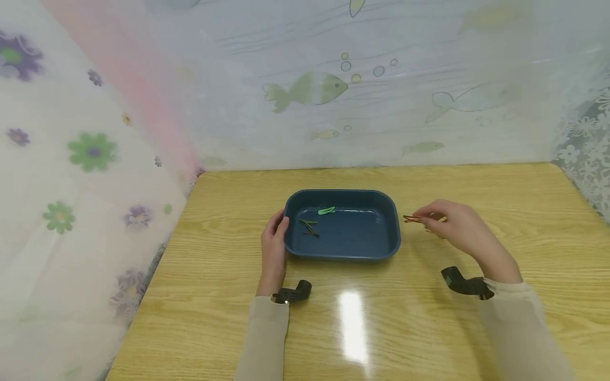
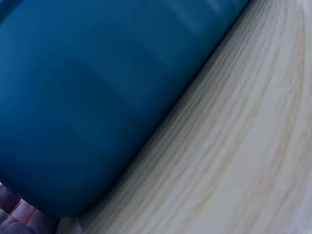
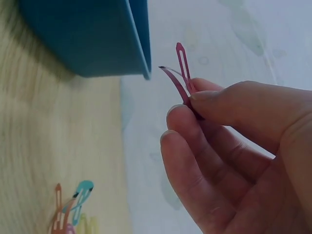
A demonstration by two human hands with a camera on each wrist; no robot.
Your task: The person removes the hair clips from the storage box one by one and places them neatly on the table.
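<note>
A dark blue plastic basin (image 1: 350,257) sits on the table, with a bright green snap hair clip (image 1: 326,210) and several darker clips (image 1: 310,227) inside at the left. My left hand (image 1: 274,248) holds the basin's left end, thumb at the rim; the left wrist view shows part of its fingers (image 2: 22,214) against the basin's outer wall. Just beyond the right rim, my right hand (image 1: 455,225) pinches a reddish snap hair clip (image 3: 183,68) between thumb and fingers. The clip is sprung apart and points toward the basin without touching it.
More hair clips, orange (image 3: 59,214), teal (image 3: 83,192), pink and yellow, lie on the wooden table (image 1: 229,275), mostly hidden under my right hand in the head view. A fish-patterned curtain (image 1: 381,121) hangs behind the table, and a flowered one (image 1: 90,211) at its left.
</note>
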